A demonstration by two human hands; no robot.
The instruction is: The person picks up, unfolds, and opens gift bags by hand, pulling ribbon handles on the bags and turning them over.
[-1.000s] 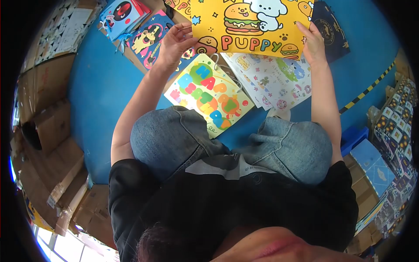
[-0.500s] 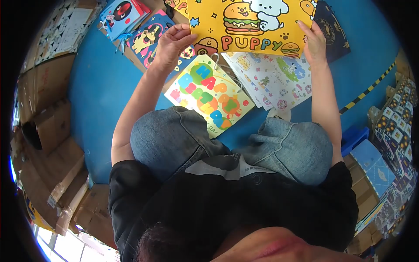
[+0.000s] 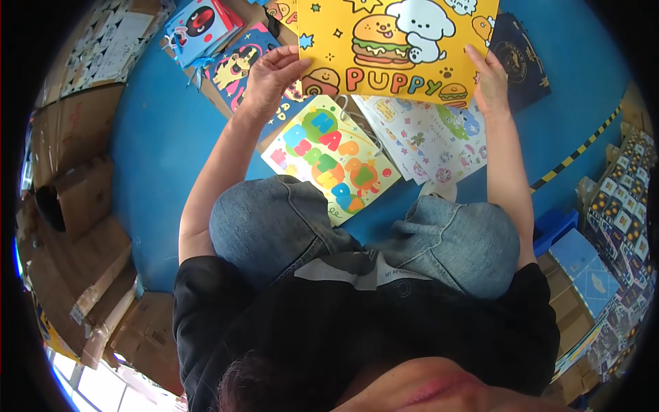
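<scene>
A flat yellow paper bag (image 3: 384, 58) printed with a white puppy, a burger and the word PUPPY is held up at the top of the view; its far edge is cut off. My left hand (image 3: 276, 74) pinches its left edge, thumb on the front. At the right edge, my right hand (image 3: 489, 81) grips it with fingers on the printed face. Below it lies a pale birthday gift bag (image 3: 329, 158) with a cord handle. Beside that are white printed bags (image 3: 429, 141), fanned out and partly covered by the yellow bag.
Left of the yellow bag lie a dark blue bag with a cartoon dog (image 3: 237, 69) and a stack of red and light blue bags (image 3: 202, 31). A navy bag (image 3: 518, 58) lies at right. Cardboard boxes (image 3: 75, 130) line the left; patterned stacks (image 3: 618, 199) line the right.
The yellow bag sits slightly lower in view, with more of its upper print showing and a slight tilt down to the right. Both hands keep their hold.
</scene>
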